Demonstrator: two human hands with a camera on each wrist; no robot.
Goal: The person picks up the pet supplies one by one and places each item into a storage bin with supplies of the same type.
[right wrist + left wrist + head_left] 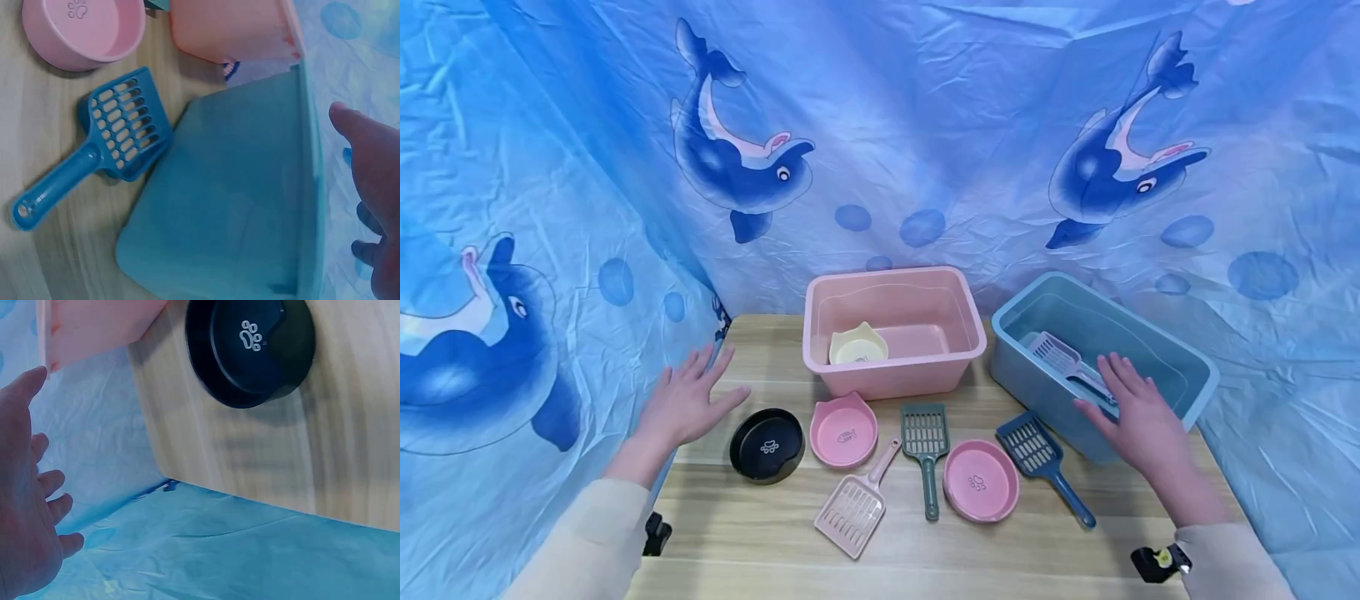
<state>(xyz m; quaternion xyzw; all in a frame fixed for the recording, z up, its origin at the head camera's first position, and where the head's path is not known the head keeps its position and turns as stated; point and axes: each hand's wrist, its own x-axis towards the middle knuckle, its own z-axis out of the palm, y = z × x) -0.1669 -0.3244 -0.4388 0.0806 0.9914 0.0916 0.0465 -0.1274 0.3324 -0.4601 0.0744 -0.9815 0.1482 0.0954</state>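
Over the tabletop (pixel 715 550), it's left hand (pixel 685 404) near the black bowl (pixel 768 445), right hand (pixel 1144 423) beside the blue bin (pixel 1033 387), fingers spread, gripping nothing! A slow, straight approach should avoid nudging either. Bin at right: mouth up, long axis slanting from back left to near right.

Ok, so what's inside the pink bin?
A cream cat-eared bowl sits toward the left. The near wall of the pink bin hides the bowl's lower edge and anything on the floor right behind it.
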